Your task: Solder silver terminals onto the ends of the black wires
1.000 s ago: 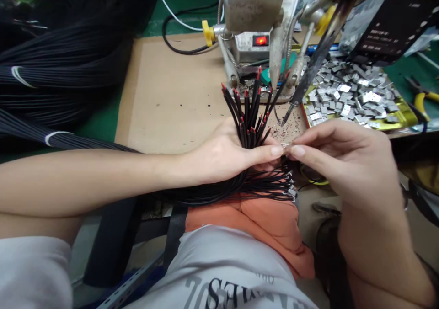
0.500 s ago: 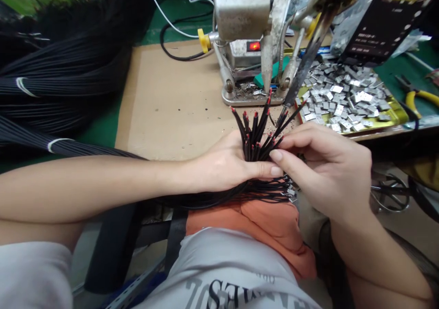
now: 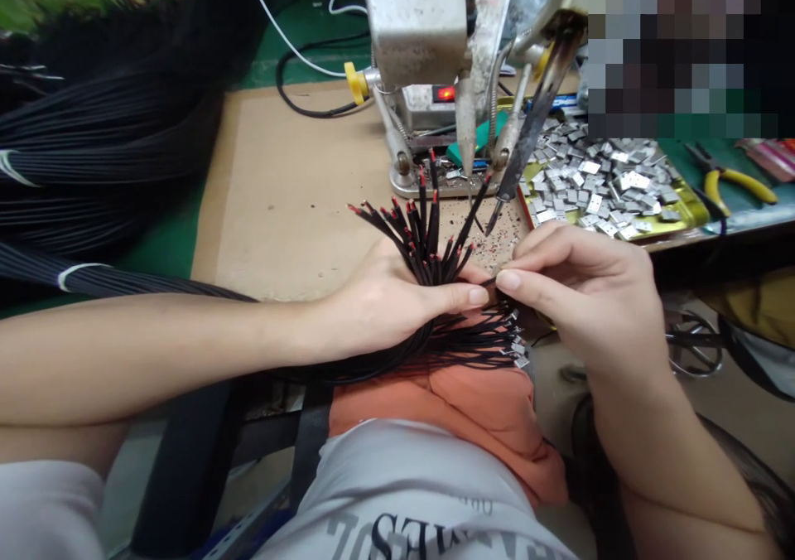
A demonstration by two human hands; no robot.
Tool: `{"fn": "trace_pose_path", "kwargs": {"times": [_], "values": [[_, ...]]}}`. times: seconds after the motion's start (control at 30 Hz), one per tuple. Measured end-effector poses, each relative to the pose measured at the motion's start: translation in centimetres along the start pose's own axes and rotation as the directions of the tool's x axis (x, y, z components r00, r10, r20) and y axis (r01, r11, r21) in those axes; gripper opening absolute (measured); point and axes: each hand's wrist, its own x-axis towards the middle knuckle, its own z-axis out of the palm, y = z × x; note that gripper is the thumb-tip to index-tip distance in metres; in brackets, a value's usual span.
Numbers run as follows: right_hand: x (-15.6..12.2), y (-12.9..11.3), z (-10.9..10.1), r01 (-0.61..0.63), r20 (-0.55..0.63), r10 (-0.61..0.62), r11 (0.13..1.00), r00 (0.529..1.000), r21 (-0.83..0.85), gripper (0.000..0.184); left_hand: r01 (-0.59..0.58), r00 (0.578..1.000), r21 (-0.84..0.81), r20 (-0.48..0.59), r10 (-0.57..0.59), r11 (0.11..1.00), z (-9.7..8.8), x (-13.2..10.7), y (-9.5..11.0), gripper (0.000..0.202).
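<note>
Head view: the left hand [image 3: 391, 299] clenches a bundle of black wires [image 3: 428, 249] on the near side of the machine [image 3: 416, 38]; the right hand [image 3: 584, 299] pinches one wire [image 3: 490, 282] with its fingertips.

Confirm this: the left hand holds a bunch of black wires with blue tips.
Not blue: the head view shows the bunch of black wires in the left hand with red tips. The rest stands.

Red-tipped black wires [image 3: 417, 220] now fanned wider, leaning further left
</note>
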Motion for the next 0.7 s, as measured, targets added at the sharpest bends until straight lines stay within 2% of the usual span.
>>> {"fn": "trace_pose_path", "kwargs": {"times": [0.13, 0.23, 0.33, 0.47, 0.6, 0.7], "values": [[-0.2, 1.3, 0.2, -0.012, 0.032, 0.006, 0.981, 0.999, 0.195, 0.019, -0.028, 0.999, 0.032, 0.046, 0.027, 0.999, -0.1, 0.0, -0.1, 0.010], [-0.8, 2.2, 1.0, -0.006, 0.026, 0.000, 0.967, 1.000, 0.255, 0.019, -0.042, 0.995, 0.039, 0.092, 0.038, 0.998, 0.0, 0.0, -0.2, 0.008], [-1.3, 2.4, 2.1, 0.006, 0.019, -0.011, 0.961, 1.000, 0.275, 0.019, -0.064, 0.984, 0.045, 0.167, 0.056, 0.997, 0.1, 0.0, -0.2, 0.015], [-1.1, 1.0, 2.1, -0.001, 0.003, 0.001, 0.992, 1.000, 0.129, 0.021, -0.055, 0.982, 0.045, 0.185, 0.045, 0.998, 0.3, 0.1, 0.1, 0.020], [-0.1, -0.8, 0.2, -0.119, 0.067, 0.120, 0.993, 0.991, -0.015, 0.018, -0.038, 0.987, 0.012, 0.157, 0.036, 0.999, 0.4, 0.0, 0.5, 0.018], [0.3, -1.3, -1.1, -0.139, 0.108, 0.145, 0.988, 0.983, -0.063, 0.014, -0.026, 0.989, 0.015, 0.147, 0.023, 1.000, 0.4, -0.1, 0.6, 0.010]]}}
